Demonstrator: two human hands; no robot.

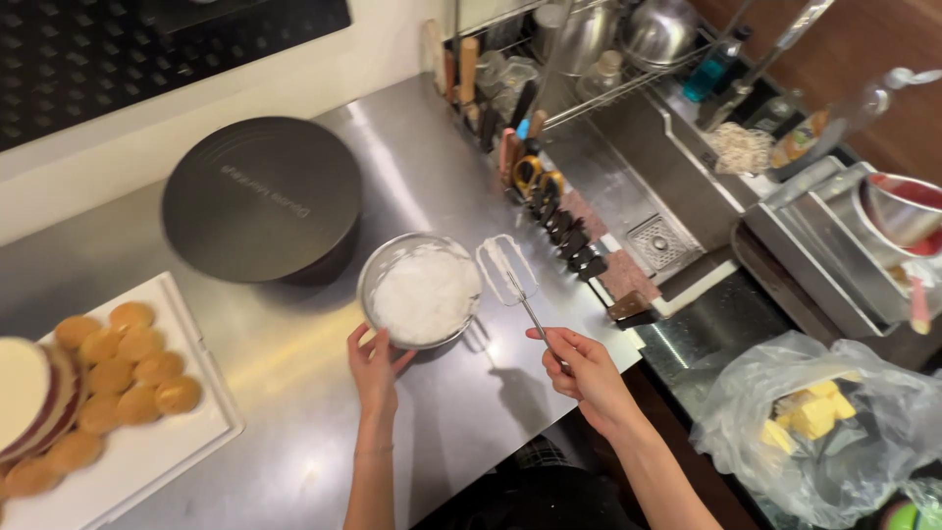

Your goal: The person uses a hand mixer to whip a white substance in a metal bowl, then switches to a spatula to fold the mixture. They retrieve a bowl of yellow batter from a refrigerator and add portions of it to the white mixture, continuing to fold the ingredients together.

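A metal bowl (pixel 377 272) of white whipped cream (pixel 424 294) sits on the steel counter (pixel 294 383). My left hand (pixel 375 368) touches the bowl's near rim. My right hand (pixel 587 370) grips the thin handle of a metal whisk (pixel 508 272), held just right of the bowl, its wire head smeared with cream and raised above the counter.
A dark round turntable (pixel 261 198) stands behind the bowl. A white board (pixel 157 447) at left carries several small round cakes (pixel 116 378) and layered sponge. A knife row (pixel 564 231), dish rack (pixel 589 49) and sink (pixel 657 167) lie right; a plastic bag (pixel 819 427) sits lower right.
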